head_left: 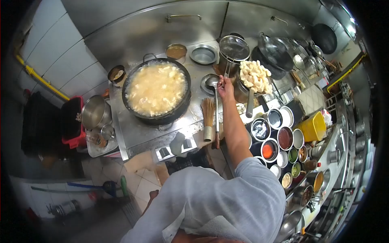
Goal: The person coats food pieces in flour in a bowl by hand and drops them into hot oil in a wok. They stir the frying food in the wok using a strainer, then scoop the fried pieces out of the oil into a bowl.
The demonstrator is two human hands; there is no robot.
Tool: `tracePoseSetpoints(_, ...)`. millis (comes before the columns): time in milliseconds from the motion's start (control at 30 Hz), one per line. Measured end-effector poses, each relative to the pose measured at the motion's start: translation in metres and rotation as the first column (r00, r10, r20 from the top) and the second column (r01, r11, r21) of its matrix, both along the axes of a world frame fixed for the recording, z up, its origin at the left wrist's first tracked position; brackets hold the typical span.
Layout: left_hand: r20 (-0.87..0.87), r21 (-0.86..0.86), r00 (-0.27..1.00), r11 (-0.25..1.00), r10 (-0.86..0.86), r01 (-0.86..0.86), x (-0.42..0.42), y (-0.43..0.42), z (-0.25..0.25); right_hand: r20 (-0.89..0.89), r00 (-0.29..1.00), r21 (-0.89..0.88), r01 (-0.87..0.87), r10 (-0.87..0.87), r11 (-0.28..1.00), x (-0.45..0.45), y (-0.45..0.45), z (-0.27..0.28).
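Grasped by the handle in the curled fingers of the right hand [226,87]: wire strainer [235,47], with mesh end over a pot at the rear of the steel surface [125,133]. Partly visible beside the torso, low in the view: left hand [153,194]; cannot tell whether clenched or released. Immediately left of the right hand: ladle [216,113], with bowl to the rear and wooden grip toward the body. Alongside the ladle, to its left: brush [208,113], with bristles pointing rearward. Farther left: large black wok [160,120], filled with frothing liquid and pale pieces [156,89]. To the right of the hands' working point: handled pan [250,104], heaped with pale chunks [254,77]. Behind the ladle: shallow metal pan [203,55]. At far right: yellow bin [315,126], beside clustered sauce containers.
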State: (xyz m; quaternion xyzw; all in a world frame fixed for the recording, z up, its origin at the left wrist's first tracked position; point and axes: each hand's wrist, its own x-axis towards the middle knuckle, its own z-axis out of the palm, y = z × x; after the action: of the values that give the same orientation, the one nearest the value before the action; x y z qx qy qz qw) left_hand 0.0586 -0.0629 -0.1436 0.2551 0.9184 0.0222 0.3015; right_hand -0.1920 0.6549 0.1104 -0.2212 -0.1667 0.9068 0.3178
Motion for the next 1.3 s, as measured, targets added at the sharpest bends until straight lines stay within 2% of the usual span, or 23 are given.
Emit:
tracePoseSetpoints(33, 0.006, 0.009, 1.000, 1.000, -0.010, 0.010, -0.001, 0.000, 0.001, -0.041, 0.994, 0.077, -0.102, 0.106, 0.992, 0.011, 0.000, -0.007)
tracePoseSetpoints(100, 0.018, 0.027, 0.999, 0.999, -0.026, 0.026, -0.004, 0.002, -0.002, -0.146, 0.964, -0.042, -0.232, 0.223, 0.972, 0.031, -0.010, -0.006)
tracePoseSetpoints(167, 0.029, 0.034, 0.999, 0.999, -0.043, 0.042, -0.007, 0.002, -0.005, -0.049, 0.985, 0.051, -0.165, 0.168, 0.985, 0.069, -0.038, -0.003)
tracePoseSetpoints(233, 0.035, 0.042, 0.997, 0.997, -0.062, 0.060, -0.014, 0.009, -0.006, 0.000, 0.998, -0.216, -0.055, 0.056, 0.975, 0.112, -0.064, 0.007)
tracePoseSetpoints(300, 0.035, 0.042, 0.997, 0.997, -0.073, 0.072, -0.022, 0.015, -0.005, -0.253, 0.967, -0.321, -0.090, 0.006, 0.943, 0.160, -0.071, 0.006)
tracePoseSetpoints(400, 0.048, 0.030, 0.994, 0.995, -0.098, 0.097, -0.031, 0.020, -0.003, -0.269, 0.958, -0.344, 0.002, -0.101, 0.939, 0.193, -0.054, 0.062)
tracePoseSetpoints(500, 0.049, 0.026, 0.989, 0.990, -0.138, 0.137, -0.047, 0.032, -0.002, -0.351, 0.931, -0.296, -0.213, 0.101, 0.931, 0.194, -0.009, 0.051)
tracePoseSetpoints(533, 0.049, 0.016, 0.988, 0.989, -0.145, 0.145, -0.050, 0.036, -0.002, -0.244, 0.964, -0.407, -0.199, 0.104, 0.891, 0.193, -0.003, 0.050)
tracePoseSetpoints(567, 0.046, 0.011, 0.987, 0.988, -0.154, 0.154, -0.056, 0.040, -0.003, -0.246, 0.964, -0.403, -0.196, 0.100, 0.894, 0.195, 0.004, 0.044)
tracePoseSetpoints(633, 0.046, -0.010, 0.986, 0.987, -0.159, 0.159, -0.063, 0.047, -0.003, -0.366, 0.906, -0.305, -0.332, 0.211, 0.893, 0.195, 0.011, 0.032)
tracePoseSetpoints(667, 0.044, -0.040, 0.986, 0.986, -0.163, 0.165, -0.066, 0.054, 0.002, -0.265, 0.948, -0.374, -0.268, 0.175, 0.888, 0.196, 0.005, 0.049)
tracePoseSetpoints(767, 0.044, 0.060, 0.988, 0.987, -0.151, 0.148, -0.079, 0.061, 0.005, -0.289, 0.935, -0.324, -0.297, 0.205, 0.898, 0.208, 0.004, 0.045)
tracePoseSetpoints(967, 0.036, 0.109, 0.976, 0.972, -0.215, 0.210, -0.092, 0.068, 0.003, -0.234, 0.953, -0.274, -0.255, 0.193, 0.928, 0.231, -0.014, 0.075)
tracePoseSetpoints(1067, 0.052, 0.137, 0.962, 0.956, -0.267, 0.258, -0.101, 0.061, -0.007, -0.420, 0.892, -0.272, -0.302, 0.169, 0.914, 0.251, -0.031, 0.093)
tracePoseSetpoints(1300, 0.092, 0.178, 0.886, 0.883, -0.455, 0.435, -0.152, 0.045, -0.030, -0.484, 0.874, -0.270, -0.193, 0.040, 0.943, 0.330, -0.122, 0.134)
